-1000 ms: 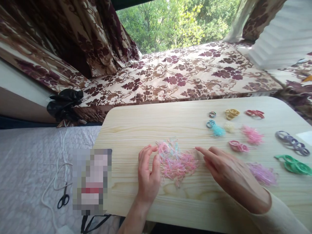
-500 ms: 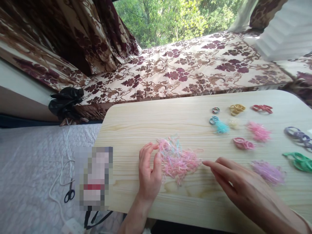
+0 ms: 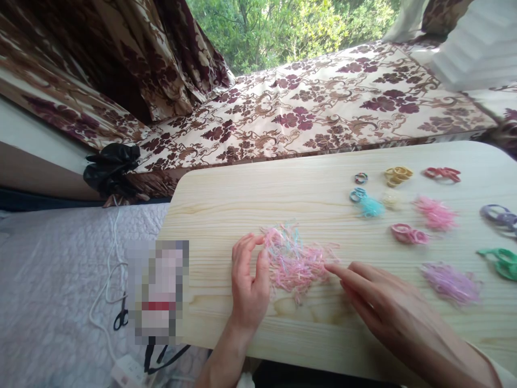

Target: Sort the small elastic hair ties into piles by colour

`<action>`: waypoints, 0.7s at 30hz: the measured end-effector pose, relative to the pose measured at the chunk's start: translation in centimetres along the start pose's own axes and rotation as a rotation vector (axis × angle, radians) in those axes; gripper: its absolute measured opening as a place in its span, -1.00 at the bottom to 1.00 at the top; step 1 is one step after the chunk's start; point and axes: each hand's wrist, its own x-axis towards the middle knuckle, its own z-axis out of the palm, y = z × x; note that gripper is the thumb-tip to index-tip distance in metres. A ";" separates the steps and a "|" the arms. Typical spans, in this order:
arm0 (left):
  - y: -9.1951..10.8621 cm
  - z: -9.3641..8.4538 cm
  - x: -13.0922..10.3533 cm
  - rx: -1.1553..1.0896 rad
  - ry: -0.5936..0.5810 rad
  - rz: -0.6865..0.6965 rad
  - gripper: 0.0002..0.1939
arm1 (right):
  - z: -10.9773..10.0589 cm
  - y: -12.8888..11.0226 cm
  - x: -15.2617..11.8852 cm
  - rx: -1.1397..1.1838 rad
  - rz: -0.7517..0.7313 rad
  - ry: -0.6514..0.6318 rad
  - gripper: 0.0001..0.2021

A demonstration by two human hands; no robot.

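A loose mixed pile of thin, glossy pink, lilac and pale-blue elastic bands (image 3: 297, 261) lies on the wooden table. My left hand (image 3: 250, 285) rests at the pile's left side, thumb apart from the curved fingers, nothing visibly held. From the right, my right hand (image 3: 375, 299) reaches in with its index finger stretched out to the pile's right edge. Its other fingers are partly hidden underneath. Right of the pile are sorted heaps of small bands: turquoise (image 3: 370, 206), pale yellow (image 3: 391, 200), pink (image 3: 436, 214) and lilac (image 3: 451, 283).
Thicker hair ties lie around the heaps: yellow (image 3: 398, 175), red (image 3: 442, 173), pink (image 3: 410, 234), purple (image 3: 498, 216), green (image 3: 503, 263), blue (image 3: 357, 194) and multicoloured (image 3: 361, 178). Scissors (image 3: 121, 320) and a white cable (image 3: 105, 293) lie on the quilted bedding left of the table (image 3: 226, 199).
My right index finger has moved left, from just beside the pile to its right edge. My left hand has stayed at the left side. The view has shifted slightly.
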 end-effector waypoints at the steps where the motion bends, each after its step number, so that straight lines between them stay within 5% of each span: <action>1: 0.0 0.0 0.0 0.003 0.000 -0.001 -0.79 | 0.1 -0.2 0.1 0.005 -0.003 -0.014 -0.73; 6: 0.0 0.0 -0.1 0.004 -0.005 0.004 -0.78 | 0.1 -0.7 0.8 0.028 -0.013 -0.082 -0.76; 21: 0.2 0.0 -0.1 -0.001 -0.004 0.025 -0.78 | 0.1 0.4 3.4 -0.055 0.068 -0.011 -0.70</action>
